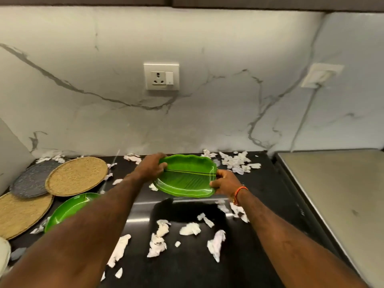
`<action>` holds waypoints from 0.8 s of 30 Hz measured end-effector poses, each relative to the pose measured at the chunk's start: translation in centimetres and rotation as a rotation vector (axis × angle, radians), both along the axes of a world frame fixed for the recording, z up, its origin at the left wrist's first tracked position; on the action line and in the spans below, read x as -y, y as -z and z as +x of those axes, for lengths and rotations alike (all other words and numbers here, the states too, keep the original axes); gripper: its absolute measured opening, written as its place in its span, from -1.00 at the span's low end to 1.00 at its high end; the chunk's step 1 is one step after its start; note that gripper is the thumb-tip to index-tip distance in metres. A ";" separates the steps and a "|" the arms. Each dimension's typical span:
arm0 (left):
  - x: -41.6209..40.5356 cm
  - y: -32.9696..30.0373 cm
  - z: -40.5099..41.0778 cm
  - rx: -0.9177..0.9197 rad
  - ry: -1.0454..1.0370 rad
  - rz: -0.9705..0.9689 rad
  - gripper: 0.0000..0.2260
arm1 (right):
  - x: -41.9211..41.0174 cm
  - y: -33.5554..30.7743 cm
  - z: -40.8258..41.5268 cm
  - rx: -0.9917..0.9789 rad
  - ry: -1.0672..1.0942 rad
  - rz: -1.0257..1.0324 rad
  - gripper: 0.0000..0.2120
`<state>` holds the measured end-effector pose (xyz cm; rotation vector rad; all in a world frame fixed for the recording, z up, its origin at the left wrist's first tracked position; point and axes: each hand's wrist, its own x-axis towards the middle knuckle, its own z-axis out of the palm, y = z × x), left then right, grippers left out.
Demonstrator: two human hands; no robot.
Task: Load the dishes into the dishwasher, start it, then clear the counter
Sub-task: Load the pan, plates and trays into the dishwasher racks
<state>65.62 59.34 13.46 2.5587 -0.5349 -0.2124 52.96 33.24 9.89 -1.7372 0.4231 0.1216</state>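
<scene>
Both hands hold a green leaf-patterned plate (186, 176) above the dark surface (259, 183), tilted so its face turns toward the camera. The left hand (150, 166) grips the plate's left rim, its fingers (163, 165) curled over the edge onto the face. The right hand (225, 182) grips the right rim, fingers wrapped round the edge (an orange thread band (239, 193) circles that wrist).

Just below the fingers, torn scraps of white paper (190, 228) lie scattered on the surface, and more scraps (239, 162) sit beyond the right fingers, near the marble wall (124, 111). Left of the left fingers, well apart, a second green plate (66, 208) lies flat, partly hidden by the left forearm. Farther left lie two round woven mats (75, 176), one overlapping a grey mat (29, 182). Above the fingers a wall socket (161, 76) is set in the marble. Right of the right fingers, a pale steel top (342, 194) adjoins the surface.
</scene>
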 end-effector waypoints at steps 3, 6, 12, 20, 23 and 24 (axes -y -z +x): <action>5.3 -0.8 -4.5 -0.024 0.128 -0.081 -0.76 | 4.5 -0.6 -7.0 0.018 0.105 -0.054 -0.73; 11.8 -1.1 -9.9 -0.076 0.272 -0.132 -0.73 | 10.2 0.8 -14.6 0.075 0.251 -0.228 -0.65; 25.7 -1.1 -22.9 -0.098 0.620 -0.127 -0.77 | 17.9 -0.6 -32.4 0.100 0.546 -0.475 -0.71; 41.5 1.1 -39.4 -0.105 1.034 -0.030 -0.79 | 25.0 1.8 -53.8 -0.167 0.808 -0.602 -0.87; 46.2 3.1 -44.6 -0.106 1.156 0.062 -0.77 | 25.8 3.5 -59.8 -0.248 0.915 -0.565 -0.88; 47.6 4.0 -46.1 -0.111 1.180 0.082 -0.77 | 26.1 4.2 -61.4 -0.276 0.945 -0.547 -0.90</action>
